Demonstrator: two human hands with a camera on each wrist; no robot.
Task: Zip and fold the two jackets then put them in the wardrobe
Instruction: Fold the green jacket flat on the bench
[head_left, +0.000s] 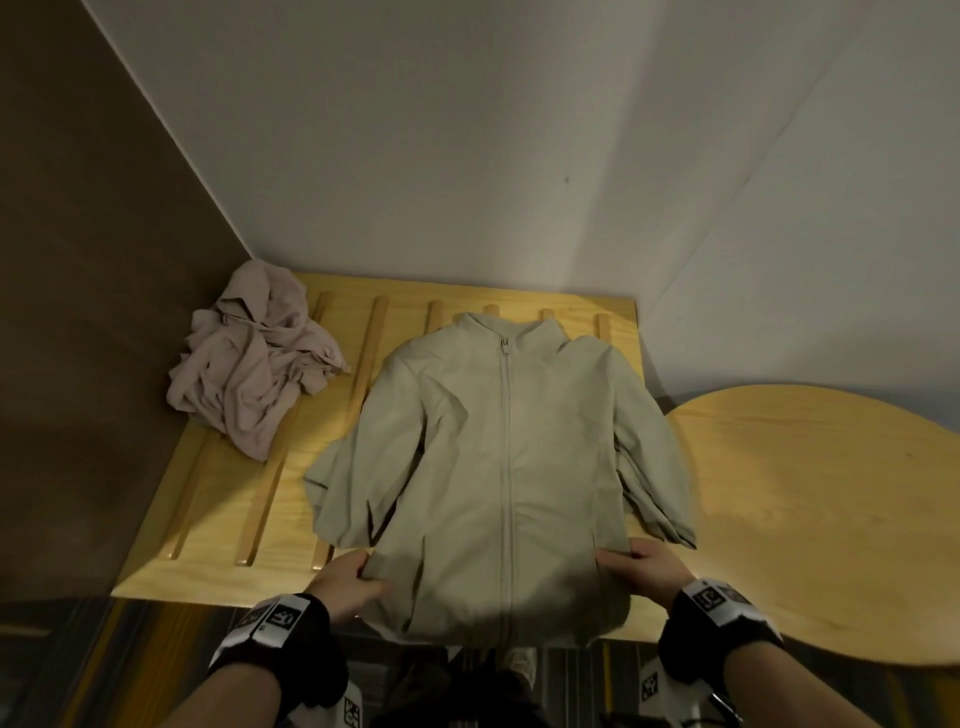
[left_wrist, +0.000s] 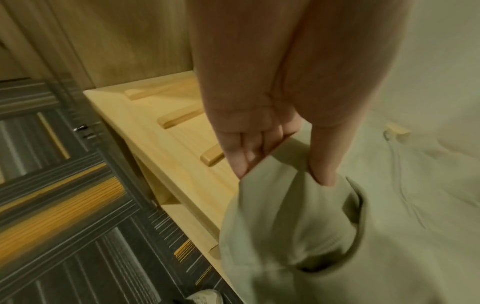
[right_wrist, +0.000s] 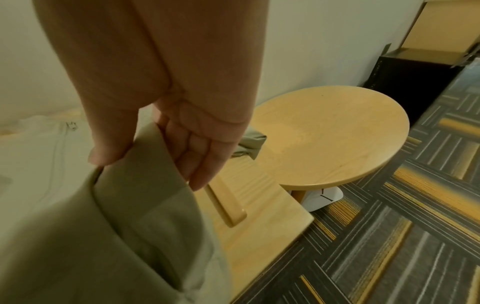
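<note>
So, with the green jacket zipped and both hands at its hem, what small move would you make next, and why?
Probably turn the green jacket face down. Its zip looks closed to the collar, the left hand and right hand pinch the hem, and the sleeves are still unfolded. The pink jacket lies crumpled.

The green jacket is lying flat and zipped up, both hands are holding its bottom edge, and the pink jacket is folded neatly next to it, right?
Not quite. The pink jacket is not folded; the head view shows it crumpled in a heap. The rest holds: the green jacket lies flat and zipped, with the left hand and right hand holding its bottom edge.
</note>
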